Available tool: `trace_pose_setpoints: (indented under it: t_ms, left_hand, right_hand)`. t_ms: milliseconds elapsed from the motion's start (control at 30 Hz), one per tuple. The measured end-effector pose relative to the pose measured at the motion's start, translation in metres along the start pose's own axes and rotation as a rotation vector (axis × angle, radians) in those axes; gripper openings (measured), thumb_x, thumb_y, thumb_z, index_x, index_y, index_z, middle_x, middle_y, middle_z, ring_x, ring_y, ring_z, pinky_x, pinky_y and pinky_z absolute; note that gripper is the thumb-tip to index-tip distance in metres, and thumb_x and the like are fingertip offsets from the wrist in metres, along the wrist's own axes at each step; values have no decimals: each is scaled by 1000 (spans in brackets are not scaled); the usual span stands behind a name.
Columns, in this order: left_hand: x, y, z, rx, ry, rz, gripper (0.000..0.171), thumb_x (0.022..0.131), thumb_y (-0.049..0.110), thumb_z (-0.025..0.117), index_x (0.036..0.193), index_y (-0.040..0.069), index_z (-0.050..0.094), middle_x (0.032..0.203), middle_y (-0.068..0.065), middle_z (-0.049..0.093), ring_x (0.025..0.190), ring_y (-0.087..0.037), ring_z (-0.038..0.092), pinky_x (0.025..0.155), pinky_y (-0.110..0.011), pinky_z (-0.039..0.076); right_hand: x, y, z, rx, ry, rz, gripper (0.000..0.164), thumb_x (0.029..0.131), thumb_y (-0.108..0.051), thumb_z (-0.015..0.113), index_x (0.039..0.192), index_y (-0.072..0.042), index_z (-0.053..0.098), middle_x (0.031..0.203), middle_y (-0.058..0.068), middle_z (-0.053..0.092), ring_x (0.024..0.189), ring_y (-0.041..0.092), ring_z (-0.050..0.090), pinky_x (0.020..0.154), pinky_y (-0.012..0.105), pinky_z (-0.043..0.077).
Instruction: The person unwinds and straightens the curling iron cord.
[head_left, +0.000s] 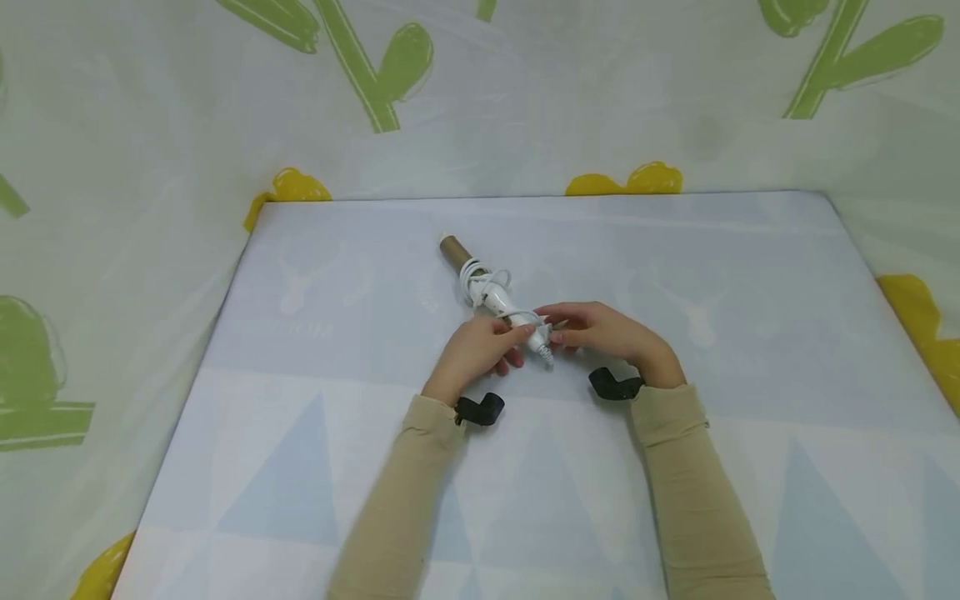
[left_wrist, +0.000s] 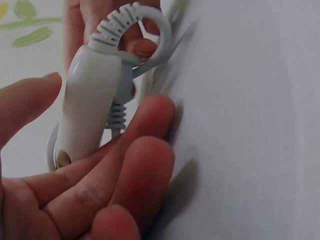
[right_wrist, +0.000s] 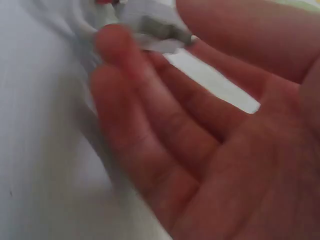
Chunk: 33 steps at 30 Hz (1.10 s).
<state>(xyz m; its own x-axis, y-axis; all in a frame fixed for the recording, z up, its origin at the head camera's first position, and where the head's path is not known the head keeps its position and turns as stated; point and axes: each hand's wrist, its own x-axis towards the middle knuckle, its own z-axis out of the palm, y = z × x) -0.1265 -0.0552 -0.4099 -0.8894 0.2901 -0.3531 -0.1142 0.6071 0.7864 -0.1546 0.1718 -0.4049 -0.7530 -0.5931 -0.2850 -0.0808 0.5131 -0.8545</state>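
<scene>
A curling iron (head_left: 497, 298) with a white handle and a brownish barrel (head_left: 455, 253) lies slantwise on the table, barrel pointing away to the left. White cord (head_left: 471, 278) is wound round its middle. My left hand (head_left: 471, 348) holds the handle's near end, thumb on one side and fingers beneath; the ribbed cord sleeve (left_wrist: 112, 30) bends over above them in the left wrist view. Beside it, my right hand (head_left: 611, 335) pinches the cord's plug (right_wrist: 150, 25) between thumb and fingers. That plug is blurred and partly hidden by the fingers in the right wrist view.
The table (head_left: 360, 300) has a pale cover with blue triangles. Its far edge meets a light curtain (head_left: 510, 108) printed with green and yellow plants. Black wrist mounts (head_left: 480, 409) sit on both wrists, just past the beige sleeves (head_left: 390, 508).
</scene>
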Motion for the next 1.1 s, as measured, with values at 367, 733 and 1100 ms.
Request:
trace_pose_setpoints:
  t_ms: [367,733,1100]
  left_hand:
    - [6,-2,5,-301,0,-15,47,85,59,52,92,13,63,78,-1,69,61,-18,63,50,-29,47]
    - [7,3,5,-506,54,-38,51,87,57,51,101,8,58,76,-9,65,62,-17,61,51,-27,46]
    - [8,-1,7,-561,49,-48,48,89,54,49,102,9,59,78,-8,64,62,-17,60,51,-25,45]
  right_hand:
    - [1,-6,1,40,98,52,40,92,-34,56,128,-16,54,108,8,63,84,21,61,79,34,48]
    - [9,-15,5,81,169,10,46,85,-45,62,123,-18,58,108,3,63,86,20,60,75,34,50]
    - [9,-20,9,170,156,20,42,88,-34,62,123,-12,56,120,8,56,92,22,63,78,35,52]
